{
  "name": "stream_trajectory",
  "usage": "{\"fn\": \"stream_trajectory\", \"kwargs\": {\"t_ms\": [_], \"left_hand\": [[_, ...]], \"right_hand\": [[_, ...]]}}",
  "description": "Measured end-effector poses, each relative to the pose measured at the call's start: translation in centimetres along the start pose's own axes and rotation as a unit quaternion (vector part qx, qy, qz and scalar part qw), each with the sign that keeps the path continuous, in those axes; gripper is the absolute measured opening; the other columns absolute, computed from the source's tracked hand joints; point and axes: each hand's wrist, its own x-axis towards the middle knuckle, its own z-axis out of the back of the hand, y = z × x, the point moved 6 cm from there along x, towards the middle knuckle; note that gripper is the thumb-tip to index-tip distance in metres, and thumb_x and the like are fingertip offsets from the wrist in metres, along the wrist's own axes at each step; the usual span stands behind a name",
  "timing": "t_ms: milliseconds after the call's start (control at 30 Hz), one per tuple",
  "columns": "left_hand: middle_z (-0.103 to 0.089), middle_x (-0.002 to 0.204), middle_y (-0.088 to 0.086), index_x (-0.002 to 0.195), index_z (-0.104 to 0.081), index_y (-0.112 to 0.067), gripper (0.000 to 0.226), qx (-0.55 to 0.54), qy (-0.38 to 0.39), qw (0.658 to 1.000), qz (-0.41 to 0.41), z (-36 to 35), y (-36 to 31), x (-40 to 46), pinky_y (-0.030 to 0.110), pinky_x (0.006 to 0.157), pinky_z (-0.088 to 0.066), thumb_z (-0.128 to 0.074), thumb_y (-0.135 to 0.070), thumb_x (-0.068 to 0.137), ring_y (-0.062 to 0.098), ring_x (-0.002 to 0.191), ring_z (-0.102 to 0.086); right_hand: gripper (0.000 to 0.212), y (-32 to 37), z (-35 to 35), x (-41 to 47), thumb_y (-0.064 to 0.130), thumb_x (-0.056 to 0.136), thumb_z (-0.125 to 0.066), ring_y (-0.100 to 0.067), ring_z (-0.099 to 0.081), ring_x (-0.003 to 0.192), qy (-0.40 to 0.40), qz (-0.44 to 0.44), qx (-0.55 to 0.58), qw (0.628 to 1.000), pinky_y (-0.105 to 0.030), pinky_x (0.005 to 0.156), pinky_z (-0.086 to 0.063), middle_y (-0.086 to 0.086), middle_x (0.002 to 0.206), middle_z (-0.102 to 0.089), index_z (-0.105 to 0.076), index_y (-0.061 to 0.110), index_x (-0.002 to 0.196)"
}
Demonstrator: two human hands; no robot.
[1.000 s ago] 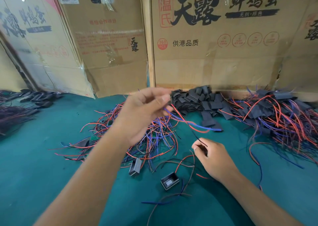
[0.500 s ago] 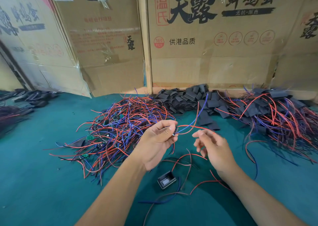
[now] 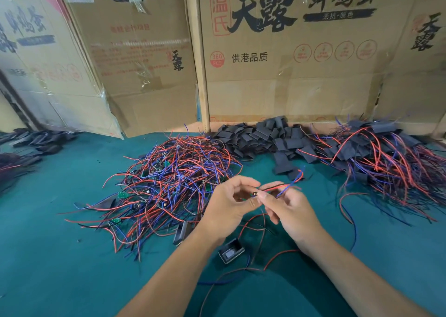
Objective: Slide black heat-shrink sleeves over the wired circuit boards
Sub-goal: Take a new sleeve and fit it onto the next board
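Right grip (image 3: 287, 210) now pinching the wires (image 3: 287, 186) beside left grip (image 3: 231, 203) on the circuit board (image 3: 254, 194), hands closer.

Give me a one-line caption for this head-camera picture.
Both hands, left and right, pinch a wired board above green felt, between wires and sleeves.

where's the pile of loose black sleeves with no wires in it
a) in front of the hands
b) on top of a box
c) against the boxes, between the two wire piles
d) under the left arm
c: the black sleeves lie heaped at the foot of the cardboard boxes, with the bare wired boards to their left and the sleeved ones to their right.
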Motion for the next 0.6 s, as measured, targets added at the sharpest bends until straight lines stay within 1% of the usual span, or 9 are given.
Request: {"fn": "stream_trajectory", "kwargs": {"t_ms": [100,167,233,300,367,433,500,567,600], "left_hand": [[-0.068,0.088,0.003,0.102,-0.066,-0.01,0.028,0.008,-0.008,1.0,-0.001,0.0,0.0,0.1,0.02,0.074,-0.049,-0.078,0.001,0.08,0.013,0.081,-0.06],[-0.067,0.086,0.0,0.1,-0.067,-0.013,0.027,-0.001,-0.019,1.0,0.002,0.1,0.1,0.1,0.017,0.07,-0.048,-0.078,0.001,0.08,0.009,0.076,-0.059],[-0.067,0.087,-0.002,0.098,-0.068,-0.016,0.026,-0.004,-0.041,0.999,0.002,0.4,0.2,0.1,0.017,0.07,-0.047,-0.078,-0.001,0.08,0.006,0.075,-0.058],[-0.068,0.089,0.0,0.098,-0.069,-0.016,0.025,-0.019,-0.069,0.997,0.012,0.8,0.5,0.2,0.025,0.078,-0.048,-0.079,-0.001,0.081,0.01,0.08,-0.06],[-0.067,0.088,0.002,0.099,-0.069,-0.014,0.023,-0.056,-0.084,0.994,0.033,1.0,0.8,0.2,0.039,0.08,-0.046,-0.079,-0.003,0.081,0.018,0.08,-0.059],[-0.068,0.083,0.001,0.099,-0.07,-0.012,0.018,-0.078,-0.092,0.991,0.05,1.1,1.2,0.1,0.043,0.081,-0.046,-0.076,-0.003,0.084,0.017,0.076,-0.062],[-0.069,0.079,-0.002,0.095,-0.072,-0.013,0.014,-0.089,-0.101,0.989,0.057,1.2,1.4,0.1,0.033,0.08,-0.053,-0.071,-0.001,0.088,0.014,0.076,-0.063],[-0.069,0.079,-0.002,0.093,-0.072,-0.012,0.013,-0.101,-0.11,0.987,0.061,1.3,1.3,0.1,0.022,0.074,-0.054,-0.067,0.0,0.09,0.011,0.076,-0.061],[-0.068,0.08,-0.001,0.093,-0.071,-0.01,0.013,-0.106,-0.116,0.986,0.064,1.5,1.1,0.2,0.02,0.072,-0.054,-0.065,0.001,0.091,0.01,0.074,-0.061]], "right_hand": [[0.011,0.0,0.5,0.0,0.009,0.094,-0.061,-0.016,-0.044,0.045,-0.028,0.0,0.005,1.0,-0.022,0.043,-0.036,-0.006,0.055,-0.054,-0.063,0.002,0.085],[0.012,-0.1,0.8,0.1,0.006,0.095,-0.058,-0.015,-0.045,0.044,-0.04,-0.008,0.013,0.999,-0.023,0.043,-0.036,-0.008,0.056,-0.054,-0.061,0.001,0.084],[0.013,-0.2,1.0,0.2,0.004,0.094,-0.058,-0.015,-0.046,0.046,-0.051,-0.017,0.018,0.998,-0.024,0.043,-0.036,-0.009,0.057,-0.055,-0.06,0.002,0.081],[0.011,-0.2,1.2,0.3,0.003,0.092,-0.059,-0.016,-0.047,0.049,-0.059,-0.02,0.033,0.997,-0.025,0.043,-0.036,-0.007,0.058,-0.056,-0.061,0.001,0.081],[0.011,-0.1,1.3,0.3,0.002,0.092,-0.058,-0.017,-0.048,0.051,-0.059,-0.015,0.045,0.997,-0.024,0.043,-0.036,-0.006,0.059,-0.056,-0.062,-0.002,0.083],[0.011,0.2,1.3,0.2,0.003,0.092,-0.059,-0.017,-0.048,0.051,-0.052,0.0,0.045,0.998,-0.023,0.044,-0.036,-0.006,0.06,-0.056,-0.063,0.001,0.082],[0.008,0.6,1.1,0.2,0.007,0.089,-0.064,-0.017,-0.048,0.05,-0.031,0.024,0.031,0.999,-0.023,0.046,-0.038,-0.006,0.061,-0.057,-0.065,0.007,0.081],[0.004,1.1,0.8,0.0,0.015,0.083,-0.065,-0.017,-0.05,0.051,0.001,0.047,-0.012,0.999,-0.025,0.05,-0.041,-0.001,0.064,-0.06,-0.068,0.015,0.082],[0.006,1.1,0.6,-0.2,0.016,0.082,-0.065,-0.021,-0.049,0.052,0.017,0.056,-0.046,0.997,-0.028,0.052,-0.042,0.003,0.067,-0.062,-0.069,0.02,0.083]]}}
